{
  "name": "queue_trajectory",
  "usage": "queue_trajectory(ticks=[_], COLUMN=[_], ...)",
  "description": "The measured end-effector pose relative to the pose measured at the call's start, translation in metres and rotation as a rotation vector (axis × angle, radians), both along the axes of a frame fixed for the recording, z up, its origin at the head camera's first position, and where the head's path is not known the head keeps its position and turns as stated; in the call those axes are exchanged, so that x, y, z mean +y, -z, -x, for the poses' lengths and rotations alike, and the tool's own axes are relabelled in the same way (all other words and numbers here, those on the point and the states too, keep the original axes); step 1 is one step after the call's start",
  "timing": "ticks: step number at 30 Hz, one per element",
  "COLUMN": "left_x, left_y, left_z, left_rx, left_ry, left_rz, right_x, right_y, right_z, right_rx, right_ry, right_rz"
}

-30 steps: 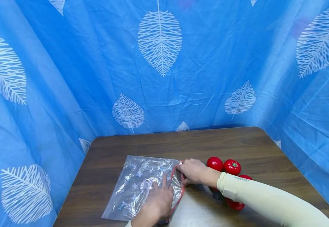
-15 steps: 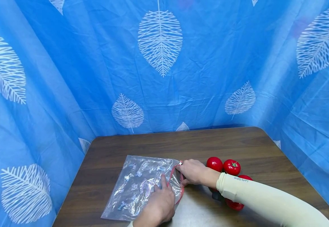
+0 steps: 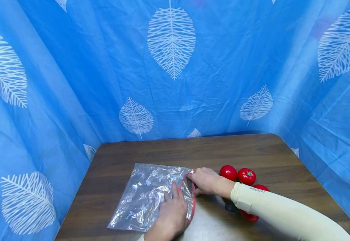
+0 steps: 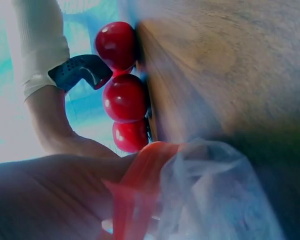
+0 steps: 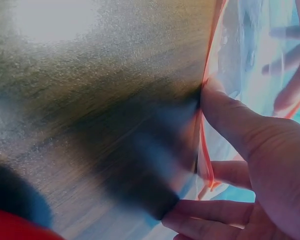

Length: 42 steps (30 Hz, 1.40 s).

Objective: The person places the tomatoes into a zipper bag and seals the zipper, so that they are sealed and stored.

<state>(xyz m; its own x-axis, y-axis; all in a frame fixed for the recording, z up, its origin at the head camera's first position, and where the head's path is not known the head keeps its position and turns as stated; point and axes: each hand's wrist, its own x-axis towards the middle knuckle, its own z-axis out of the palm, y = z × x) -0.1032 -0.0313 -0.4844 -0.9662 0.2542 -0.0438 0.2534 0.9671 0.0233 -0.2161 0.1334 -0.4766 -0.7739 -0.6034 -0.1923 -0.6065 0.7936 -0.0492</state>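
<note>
Leaf-print curtain (image 3: pixel 217 67) is backing the desk (image 3: pixel 223 152); a plastic bag (image 3: pixel 144 197) is lying at seven o'clock. I'm likely opening it, right hand (image 3: pixel 206 182) pinching its red-edged mouth (image 3: pixel 194 204), left hand (image 3: pixel 174 211) resting mostly straight-fingered; next I'm probably needing a wider gap.

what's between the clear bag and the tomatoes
In the head view: the right hand, at the red edge of the bag, and its wrist; nearer the person, bare tabletop.

Clear bag (image 3: pixel 144 197), red trim (image 4: pixel 140 185)
</note>
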Motion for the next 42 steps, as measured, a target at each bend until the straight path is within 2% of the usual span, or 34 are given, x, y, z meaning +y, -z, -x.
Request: queue_trajectory(ticks=[3,12,20,26,31,35,38,42], left_x=[0.001,0.002,0.001,0.002,0.003,0.005,0.005,0.002], left_y=[0.001,0.004,0.005,0.005,0.006,0.008,0.008,0.008], left_z=[0.002,0.006,0.010,0.012,0.014,0.015,0.015,0.015], left_rx=[0.044,0.104,0.077,0.076,0.072,0.076,0.083,0.088], left_ry=[-0.007,-0.022,-0.031,-0.038,-0.067,-0.074,-0.081,-0.091], left_rz=[0.011,-0.006,-0.026,-0.040,-0.074,-0.075,-0.079,-0.098], right_x=[-0.001,-0.005,-0.006,-0.001,0.014,0.029,0.041,0.063], right_y=[-0.002,-0.002,0.000,-0.002,-0.006,-0.016,-0.030,-0.051], right_z=[0.001,0.007,0.015,0.016,0.018,0.012,0.004,-0.007], right_rx=[-0.009,-0.017,-0.031,-0.043,-0.112,-0.161,-0.139,-0.091], right_ry=[0.015,0.011,-0.009,-0.015,-0.054,-0.065,-0.066,-0.019], right_rz=[0.008,0.038,0.072,0.090,0.192,0.306,0.368,0.427])
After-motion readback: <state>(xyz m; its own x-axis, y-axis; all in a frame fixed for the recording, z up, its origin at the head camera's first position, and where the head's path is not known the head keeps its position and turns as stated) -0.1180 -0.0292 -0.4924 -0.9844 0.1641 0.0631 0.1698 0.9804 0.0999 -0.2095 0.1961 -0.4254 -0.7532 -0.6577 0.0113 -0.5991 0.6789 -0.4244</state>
